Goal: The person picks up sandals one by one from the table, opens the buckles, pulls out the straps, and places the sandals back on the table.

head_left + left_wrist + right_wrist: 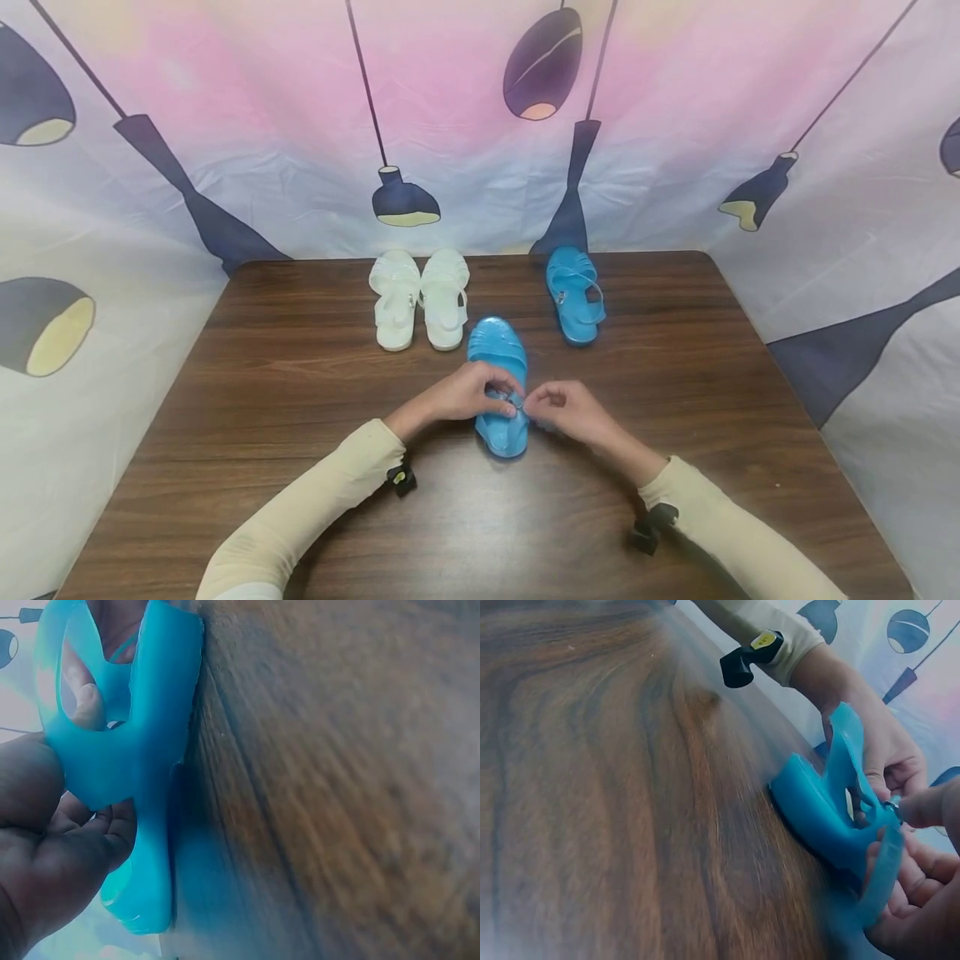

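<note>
A blue jelly sandal (pixel 498 346) lies on the brown wooden table, toe pointing to the far side. From its left my left hand (pixel 472 392) reaches over and grips the sandal near the ankle strap. In the left wrist view, the fingers of the left hand (pixel 75 847) bend around the blue side piece (pixel 97 761), and a fingertip shows through the opening. On the other side my right hand (pixel 572 410) pinches the strap at the small metal buckle (pixel 892 804). The strap's loose end (pixel 885 877) curves down across the right hand's fingers.
Two white sandals (pixel 395 333) stand side by side at the back left of the table (pixel 300 375). A second blue sandal (pixel 577 321) stands at the back right, its strap fastened in a loop. A printed curtain (pixel 465 108) hangs behind the table's far edge.
</note>
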The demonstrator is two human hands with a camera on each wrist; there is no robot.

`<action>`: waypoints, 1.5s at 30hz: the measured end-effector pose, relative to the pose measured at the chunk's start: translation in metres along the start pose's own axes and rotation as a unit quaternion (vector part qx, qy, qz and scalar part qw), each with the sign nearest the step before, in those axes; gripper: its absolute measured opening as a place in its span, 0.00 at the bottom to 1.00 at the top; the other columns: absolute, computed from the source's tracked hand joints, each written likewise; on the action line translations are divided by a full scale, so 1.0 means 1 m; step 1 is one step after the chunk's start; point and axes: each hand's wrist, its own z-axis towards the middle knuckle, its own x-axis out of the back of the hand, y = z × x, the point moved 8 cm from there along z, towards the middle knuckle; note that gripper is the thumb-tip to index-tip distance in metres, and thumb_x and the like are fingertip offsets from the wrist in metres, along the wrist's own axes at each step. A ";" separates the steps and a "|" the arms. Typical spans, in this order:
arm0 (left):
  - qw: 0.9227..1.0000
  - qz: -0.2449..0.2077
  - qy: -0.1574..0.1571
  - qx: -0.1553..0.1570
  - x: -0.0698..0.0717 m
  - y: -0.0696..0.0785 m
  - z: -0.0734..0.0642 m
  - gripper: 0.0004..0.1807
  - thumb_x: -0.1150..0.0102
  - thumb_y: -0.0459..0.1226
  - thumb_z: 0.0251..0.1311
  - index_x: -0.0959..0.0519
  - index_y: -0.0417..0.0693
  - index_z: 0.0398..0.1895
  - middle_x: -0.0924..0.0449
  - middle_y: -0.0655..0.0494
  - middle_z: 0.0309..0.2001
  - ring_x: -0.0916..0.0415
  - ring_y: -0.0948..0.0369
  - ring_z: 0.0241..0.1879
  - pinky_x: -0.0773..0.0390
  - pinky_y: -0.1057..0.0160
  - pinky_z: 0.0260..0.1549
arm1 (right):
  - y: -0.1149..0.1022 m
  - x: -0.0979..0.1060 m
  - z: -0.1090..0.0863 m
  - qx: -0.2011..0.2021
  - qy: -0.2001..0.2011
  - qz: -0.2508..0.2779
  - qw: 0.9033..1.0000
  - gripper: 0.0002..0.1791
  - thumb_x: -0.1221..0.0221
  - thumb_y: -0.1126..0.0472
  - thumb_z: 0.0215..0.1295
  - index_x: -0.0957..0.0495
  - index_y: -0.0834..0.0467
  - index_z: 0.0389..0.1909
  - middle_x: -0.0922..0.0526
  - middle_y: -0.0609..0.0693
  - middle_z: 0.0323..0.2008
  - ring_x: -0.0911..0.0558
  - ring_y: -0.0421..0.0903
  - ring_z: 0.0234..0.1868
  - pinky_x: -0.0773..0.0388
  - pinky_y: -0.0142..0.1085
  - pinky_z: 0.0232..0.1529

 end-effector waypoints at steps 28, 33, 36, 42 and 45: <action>1.000 0.001 0.008 -0.003 -0.002 -0.002 0.002 0.14 0.26 0.37 0.60 0.14 0.45 0.47 0.13 0.58 0.44 0.17 0.65 0.45 0.19 0.66 0.49 | 0.007 0.001 -0.003 -0.017 -0.019 0.015 1.000 0.13 0.34 0.57 0.68 0.17 0.63 0.44 0.13 0.54 0.34 0.16 0.48 0.35 0.17 0.40 0.39; 1.000 0.001 0.007 -0.002 -0.001 -0.001 0.003 0.14 0.26 0.38 0.60 0.14 0.45 0.47 0.12 0.57 0.45 0.17 0.65 0.46 0.19 0.66 0.49 | 0.007 0.002 -0.003 -0.007 -0.006 0.015 1.000 0.13 0.33 0.57 0.68 0.17 0.62 0.46 0.13 0.53 0.36 0.16 0.49 0.37 0.17 0.40 0.39; 1.000 0.001 0.003 -0.001 -0.001 -0.001 0.004 0.14 0.27 0.37 0.60 0.14 0.45 0.48 0.13 0.57 0.46 0.17 0.64 0.47 0.19 0.66 0.50 | 0.005 0.002 -0.001 -0.002 0.006 0.014 1.000 0.13 0.33 0.57 0.68 0.16 0.61 0.46 0.13 0.53 0.37 0.15 0.48 0.39 0.16 0.39 0.42; 1.000 0.003 -0.004 0.006 -0.002 -0.002 0.003 0.14 0.27 0.36 0.60 0.14 0.47 0.48 0.13 0.59 0.46 0.18 0.66 0.47 0.20 0.66 0.51 | -0.001 0.002 -0.001 0.005 0.011 0.008 1.000 0.14 0.31 0.56 0.66 0.15 0.61 0.45 0.12 0.52 0.36 0.14 0.48 0.39 0.15 0.39 0.42; 1.000 0.002 -0.003 0.004 -0.002 -0.001 0.002 0.13 0.27 0.36 0.60 0.14 0.47 0.48 0.13 0.59 0.45 0.18 0.65 0.47 0.20 0.66 0.51 | 0.002 0.003 -0.003 0.002 0.004 0.000 1.000 0.13 0.32 0.55 0.67 0.14 0.61 0.43 0.12 0.52 0.35 0.15 0.48 0.37 0.16 0.39 0.40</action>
